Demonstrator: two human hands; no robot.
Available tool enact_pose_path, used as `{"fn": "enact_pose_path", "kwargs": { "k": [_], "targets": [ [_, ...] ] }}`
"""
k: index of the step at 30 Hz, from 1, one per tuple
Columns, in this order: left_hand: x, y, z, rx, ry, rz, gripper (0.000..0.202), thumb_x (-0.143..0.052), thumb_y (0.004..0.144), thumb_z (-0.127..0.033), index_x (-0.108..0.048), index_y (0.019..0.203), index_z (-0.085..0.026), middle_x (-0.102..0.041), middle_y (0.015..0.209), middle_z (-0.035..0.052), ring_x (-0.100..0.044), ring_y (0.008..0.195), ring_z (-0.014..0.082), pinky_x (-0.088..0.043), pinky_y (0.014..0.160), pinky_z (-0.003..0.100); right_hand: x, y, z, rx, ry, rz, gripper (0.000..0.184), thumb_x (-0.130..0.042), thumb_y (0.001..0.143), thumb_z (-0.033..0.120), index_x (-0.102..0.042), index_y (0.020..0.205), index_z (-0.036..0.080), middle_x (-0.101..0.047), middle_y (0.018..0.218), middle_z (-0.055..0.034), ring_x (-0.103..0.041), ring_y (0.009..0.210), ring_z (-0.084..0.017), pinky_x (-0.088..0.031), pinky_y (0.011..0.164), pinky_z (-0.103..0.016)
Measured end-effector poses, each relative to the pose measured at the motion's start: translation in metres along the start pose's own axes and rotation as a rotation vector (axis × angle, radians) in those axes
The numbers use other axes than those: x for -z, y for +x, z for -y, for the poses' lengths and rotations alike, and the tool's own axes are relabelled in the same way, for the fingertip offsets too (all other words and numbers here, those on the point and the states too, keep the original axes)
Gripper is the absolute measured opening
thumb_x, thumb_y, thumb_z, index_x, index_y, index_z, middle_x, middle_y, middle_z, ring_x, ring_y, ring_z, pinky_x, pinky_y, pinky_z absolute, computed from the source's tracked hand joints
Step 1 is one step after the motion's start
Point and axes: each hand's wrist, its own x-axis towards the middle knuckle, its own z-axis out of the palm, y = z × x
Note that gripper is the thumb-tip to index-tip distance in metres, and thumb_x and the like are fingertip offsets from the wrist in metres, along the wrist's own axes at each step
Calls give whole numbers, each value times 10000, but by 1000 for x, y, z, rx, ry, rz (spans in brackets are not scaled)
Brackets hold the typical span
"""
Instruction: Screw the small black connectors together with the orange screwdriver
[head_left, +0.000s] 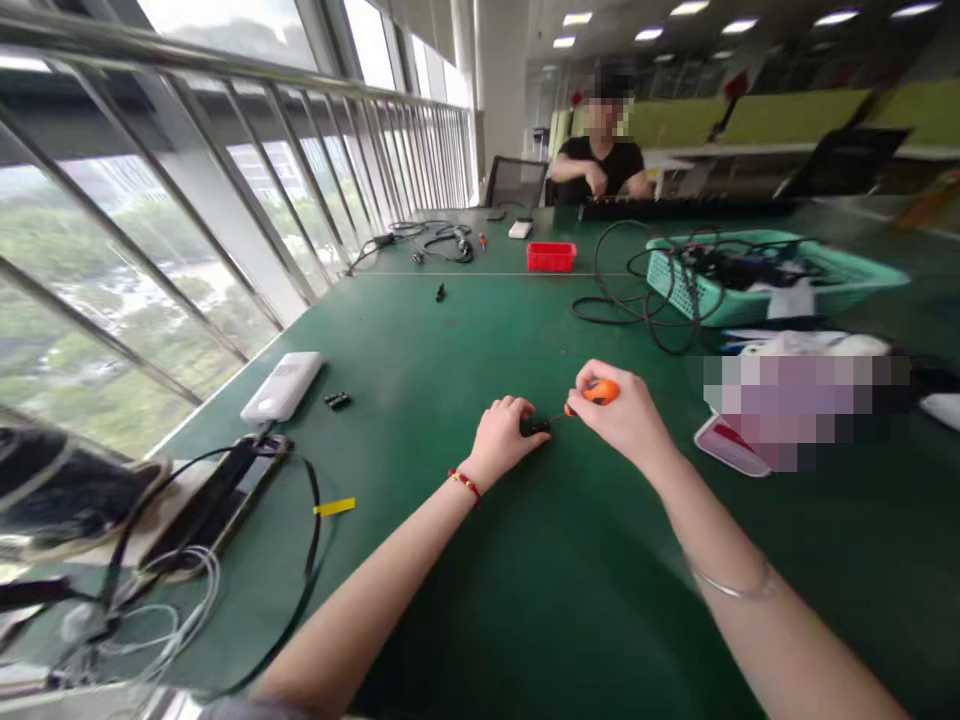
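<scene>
In the middle of the green table [420, 440], my left hand [500, 440] is closed around a small black part [534, 426], most of it covered by fingers and thumb. My right hand [626, 410] grips an orange and black screwdriver [600, 391] by its handle. Its thin shaft points left, and the tip is at the black part; whether it sits in a screw is too small to tell. A similar small black part [337, 401] lies to the left, and another [440, 292] lies farther back.
At the left are a white power bank [283, 387], cables and a black power strip [202, 500]. A red bin [551, 257] stands at the back, with a teal basket [690, 295] of cables to its right. A pouch-like pile [795, 400] lies at right. Another person [600, 165] sits across.
</scene>
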Motion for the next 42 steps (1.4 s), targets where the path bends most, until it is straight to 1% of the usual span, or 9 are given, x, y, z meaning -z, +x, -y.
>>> {"fn": "enact_pose_path", "kwargs": {
  "k": [3, 9, 16, 22, 25, 29, 32, 36, 42],
  "targets": [
    [-5, 5, 8, -37, -60, 7, 156, -670, 780, -276, -695, 903, -184, -630, 930, 50, -554, 899, 208, -447, 815, 331, -2, 0, -2, 16, 12, -1, 162, -561, 674, 338, -452, 632, 227, -485, 567, 43, -417, 537, -117, -312, 534, -243],
    [-8, 9, 17, -66, -145, 12, 133, -673, 787, -286, -733, 897, -244, -644, 895, 22, -562, 872, 181, -447, 806, 296, 0, 4, -4, 39, 35, -28, 279, -594, 700, 483, -539, 644, 216, -556, 586, 9, -461, 543, -131, -339, 538, -252],
    [-10, 13, 18, -48, -158, -16, 132, -682, 779, -298, -741, 879, -235, -643, 849, 16, -569, 811, 163, -461, 767, 274, 3, 4, -1, 40, -12, -54, 182, -592, 670, 325, -577, 830, 240, -579, 621, 28, -514, 540, -137, -339, 524, -236],
    [-9, 15, 16, -43, -186, -22, 134, -676, 786, -285, -743, 892, -238, -645, 845, 15, -577, 807, 157, -472, 749, 261, 0, 5, -1, -9, -45, -117, 349, -530, 750, 578, -541, 718, 230, -571, 600, 5, -513, 585, -160, -333, 543, -248],
    [-10, 15, 17, -37, -194, -23, 137, -677, 783, -285, -743, 894, -239, -641, 849, 14, -581, 795, 150, -475, 741, 255, -3, 7, -2, 18, 33, -115, 271, -548, 747, 489, -526, 689, 225, -581, 629, 2, -505, 590, -152, -360, 565, -248],
    [-11, 15, 19, -24, -180, -20, 140, -676, 779, -297, -743, 889, -243, -637, 850, 11, -582, 789, 147, -475, 726, 248, -4, 7, -2, 54, 42, -127, 196, -592, 679, 346, -519, 827, 240, -586, 693, 20, -514, 577, -141, -362, 557, -238],
    [-11, 16, 19, -12, -166, -18, 142, -672, 780, -301, -743, 890, -248, -633, 837, 8, -581, 774, 143, -472, 721, 249, -4, 5, -1, 33, -28, -122, 252, -592, 703, 425, -517, 867, 249, -574, 658, 27, -520, 569, -151, -333, 538, -237],
    [-10, 15, 18, -24, -167, -21, 143, -666, 784, -300, -740, 895, -248, -637, 845, 7, -581, 771, 140, -469, 725, 249, -6, 4, -1, -25, -78, -153, 311, -554, 737, 549, -539, 726, 238, -565, 589, 10, -522, 598, -170, -325, 547, -247],
    [-11, 14, 18, -29, -157, -27, 142, -662, 783, -294, -737, 892, -242, -640, 842, 10, -576, 776, 145, -470, 735, 256, -6, 7, -3, 12, 13, -162, 180, -593, 692, 373, -540, 804, 242, -584, 660, 22, -515, 577, -144, -365, 578, -242]
  ]
}}
